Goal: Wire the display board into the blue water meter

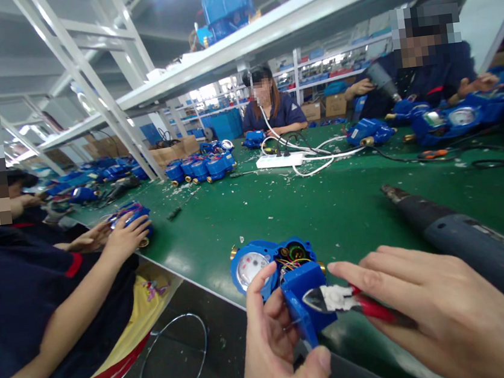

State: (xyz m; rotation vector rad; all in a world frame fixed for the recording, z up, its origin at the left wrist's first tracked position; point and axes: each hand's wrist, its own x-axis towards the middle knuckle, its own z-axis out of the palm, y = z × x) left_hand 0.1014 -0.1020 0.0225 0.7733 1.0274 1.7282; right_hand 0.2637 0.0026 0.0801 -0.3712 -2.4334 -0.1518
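My left hand (279,343) is closed around a blue plastic cover (307,298), tilted up at the near edge of the bench. In my right hand (428,296) are diagonal cutters (337,297) with red handles, their jaws against the cover's edge. Right behind the cover lies a blue water meter (259,249) with a round white dial, brass fittings and an open compartment. Thin coloured wires (293,263) show in that compartment. My fingers hide part of the cover and most of the cutter handles.
A heat gun (476,242) lies at the right on the green bench (201,219). A white power strip (280,160) with cables and several blue meters (204,169) sit farther back. One co-worker (42,310) sits close at left; two others work across the bench.
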